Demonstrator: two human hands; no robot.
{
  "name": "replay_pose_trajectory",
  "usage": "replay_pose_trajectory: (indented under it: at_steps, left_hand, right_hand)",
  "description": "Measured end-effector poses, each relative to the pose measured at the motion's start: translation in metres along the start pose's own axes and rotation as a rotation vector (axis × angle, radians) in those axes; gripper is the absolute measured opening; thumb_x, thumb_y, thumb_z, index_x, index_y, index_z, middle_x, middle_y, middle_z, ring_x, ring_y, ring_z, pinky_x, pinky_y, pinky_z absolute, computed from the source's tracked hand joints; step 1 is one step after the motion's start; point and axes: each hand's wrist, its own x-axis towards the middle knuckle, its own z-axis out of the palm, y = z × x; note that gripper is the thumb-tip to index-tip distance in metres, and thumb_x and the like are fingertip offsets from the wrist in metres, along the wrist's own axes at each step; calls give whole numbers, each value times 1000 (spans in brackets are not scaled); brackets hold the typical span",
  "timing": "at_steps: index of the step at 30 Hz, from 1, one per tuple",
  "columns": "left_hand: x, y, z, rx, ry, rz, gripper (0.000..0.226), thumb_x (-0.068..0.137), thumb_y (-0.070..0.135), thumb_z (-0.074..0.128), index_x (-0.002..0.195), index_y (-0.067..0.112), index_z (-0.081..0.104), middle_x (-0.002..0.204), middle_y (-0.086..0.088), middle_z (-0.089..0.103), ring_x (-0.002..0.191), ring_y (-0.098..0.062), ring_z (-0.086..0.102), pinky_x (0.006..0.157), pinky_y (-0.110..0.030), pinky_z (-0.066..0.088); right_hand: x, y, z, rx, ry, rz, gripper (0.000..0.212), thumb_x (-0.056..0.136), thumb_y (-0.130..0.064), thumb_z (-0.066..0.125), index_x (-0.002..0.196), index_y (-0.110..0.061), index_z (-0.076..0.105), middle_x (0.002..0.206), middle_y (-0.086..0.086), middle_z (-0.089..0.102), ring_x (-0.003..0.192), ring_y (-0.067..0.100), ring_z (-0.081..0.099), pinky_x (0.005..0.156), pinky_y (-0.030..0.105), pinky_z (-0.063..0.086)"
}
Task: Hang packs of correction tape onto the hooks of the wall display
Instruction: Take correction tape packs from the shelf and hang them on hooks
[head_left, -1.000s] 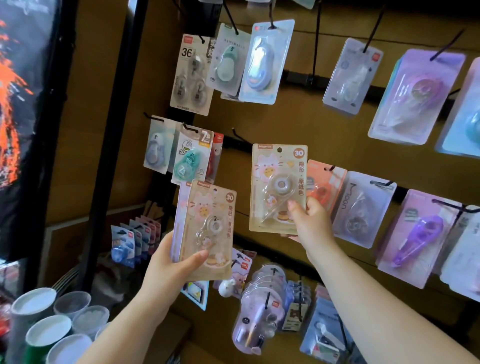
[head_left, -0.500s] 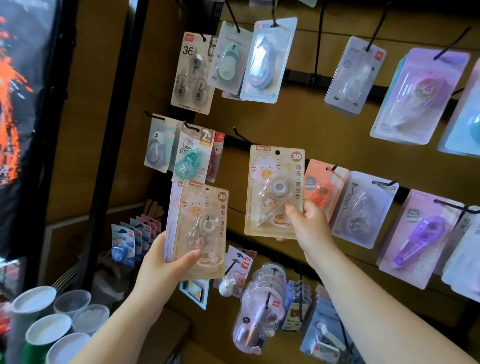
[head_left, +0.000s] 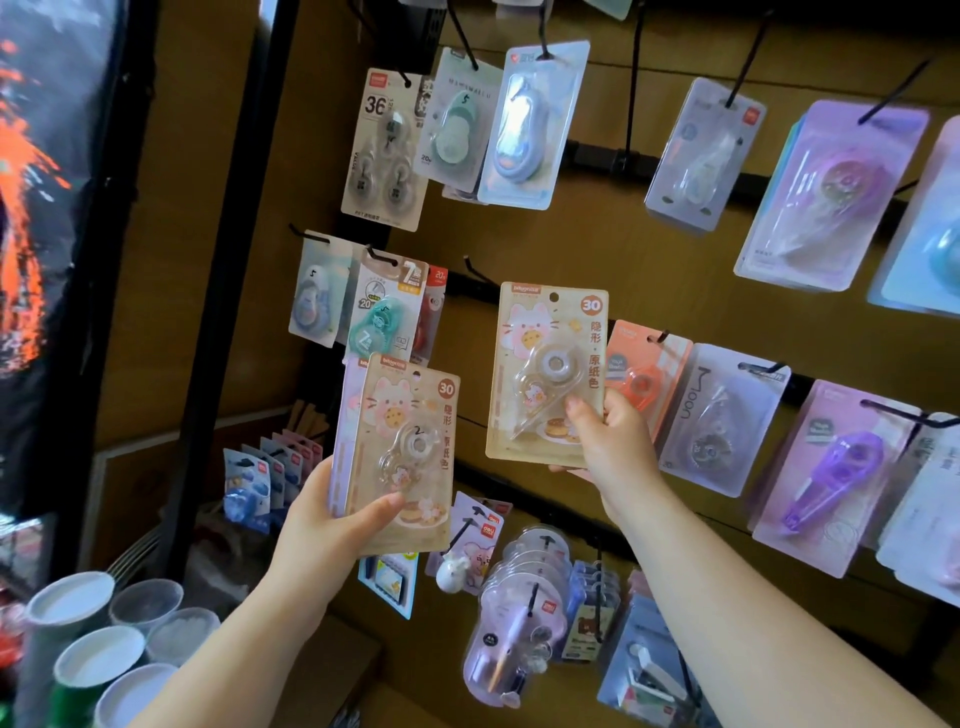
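— On the far left, what do you have?

— My left hand (head_left: 332, 525) is closed around a small stack of packs (head_left: 400, 457), thumb across the front card, the beige cat one with a "30" in the corner. It sits low, below the teal pack (head_left: 384, 317) hanging on the wall display (head_left: 649, 249).

— And further right?

— An empty hook (head_left: 475, 270) sticks out of the rail. Just right of it and a little lower, my right hand (head_left: 608, 441) pinches the bottom corner of a single beige pack (head_left: 550, 374), upright, its hang hole near the top. The hole is not on the hook.

— Beyond that?

— An orange pack (head_left: 647, 374) hangs just beside my right hand, then a purple pack (head_left: 831, 467).
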Motion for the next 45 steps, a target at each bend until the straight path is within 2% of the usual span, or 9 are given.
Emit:
replay_pose_trajectory:
  at_steps: [3,8,14,22,24,27,33,39,45]
  left_hand:
    - [-1,-1,1,-5,-8,5,32,79,9,63,89,35,47,93,8,61,84,-9,61,52,-11,53]
    - [0,0,0,-30,-8,15,32,79,7,62,88,35,48,92,9,61,83,-8,60,52,-9,52]
    - [-3,-2,2,-33,9,-15,32,79,7,62,100,27,47,90,9,60,82,-8,59,50,-9,52]
    - [-5,6,7,-45,-5,-11,31,79,8,62,90,33,47,90,8,60,81,-8,59,50,-10,52]
    - [-6,7,9,-46,-7,-15,32,80,8,61,88,34,46,89,9,59,79,-7,59,49,-9,52]
    - [-7,7,10,-40,1,-21,31,80,8,61,96,29,46,89,9,59,79,-7,59,49,-9,52]
    - [-5,3,5,-23,1,-21,35,79,8,62,106,25,46,91,9,60,82,-7,60,50,-10,52]
    - [-2,1,1,-41,-16,-13,34,80,5,62,86,35,48,89,9,61,81,-7,59,49,-9,52]
    - [2,-3,0,-35,-20,-20,31,79,7,63,90,33,49,92,7,62,83,-9,61,51,-10,53]
  right_hand:
    - [-5,4,4,-15,-10,4,8,95,-19,43,97,-20,50,88,-7,58,73,7,59,45,21,54]
    - [-9,9,3,-58,-18,17,8,95,-18,43,99,-20,51,90,-6,58,79,10,59,57,28,55]
    - [-15,17,-5,-98,-16,-11,13,95,-16,44,104,-19,52,85,-13,55,76,-2,52,49,6,41]
    - [-9,7,-14,-69,32,-78,10,94,-18,46,98,-25,51,87,-15,57,84,4,56,73,22,49]
    - [-4,3,-14,-41,35,-40,9,94,-20,45,99,-26,51,89,-10,59,84,12,60,67,30,55]
    - [-1,1,-12,-34,15,-7,9,95,-20,44,100,-24,49,89,-8,58,75,10,61,51,24,53]
    - [-3,10,-5,-94,40,-23,11,95,-19,44,102,-19,52,91,-5,56,74,8,58,43,18,51]
    - [0,15,1,-62,76,6,11,94,-21,45,101,-22,53,97,-5,60,99,19,59,83,46,55]
    - [6,20,-4,-41,94,77,10,95,-19,44,101,-19,52,90,-4,59,79,11,59,57,31,55]
